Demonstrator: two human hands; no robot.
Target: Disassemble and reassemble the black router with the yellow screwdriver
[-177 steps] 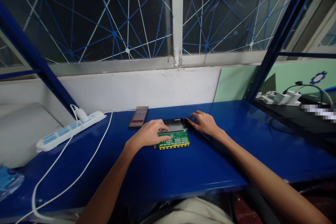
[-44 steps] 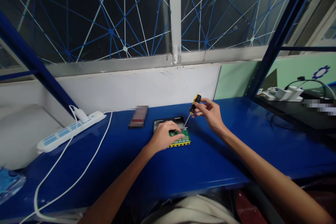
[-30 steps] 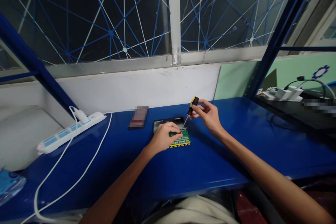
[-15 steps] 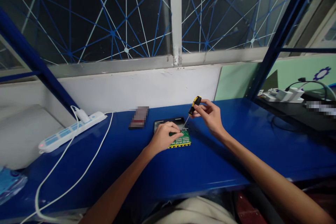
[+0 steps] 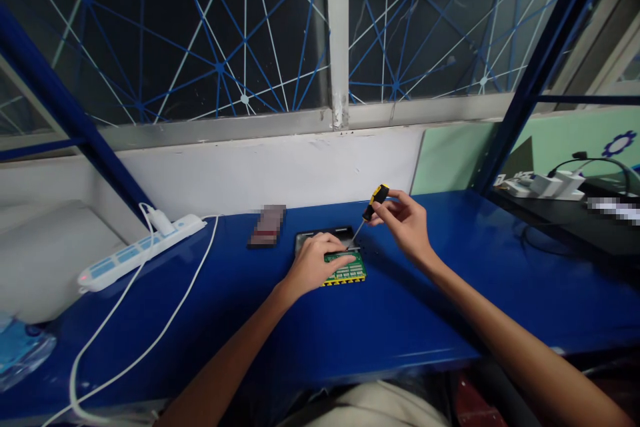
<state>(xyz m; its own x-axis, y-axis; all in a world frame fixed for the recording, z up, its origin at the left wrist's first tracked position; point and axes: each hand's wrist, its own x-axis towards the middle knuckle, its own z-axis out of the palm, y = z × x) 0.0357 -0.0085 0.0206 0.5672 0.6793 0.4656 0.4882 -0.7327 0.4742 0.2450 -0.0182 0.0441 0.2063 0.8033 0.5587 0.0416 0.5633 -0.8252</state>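
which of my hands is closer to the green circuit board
Left. Your left hand lies over the left part of the green circuit board; your right hand is off to its right, raised, gripping the black and yellow screwdriver.

The right hand (image 5: 409, 225) is holding a tilted screwdriver (image 5: 379, 196); the left hand (image 5: 310, 261) is partly covering a circuit board (image 5: 354, 271).

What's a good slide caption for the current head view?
Left hand on a green circuit board, right hand holding a tilted screwdriver, at a blue table.
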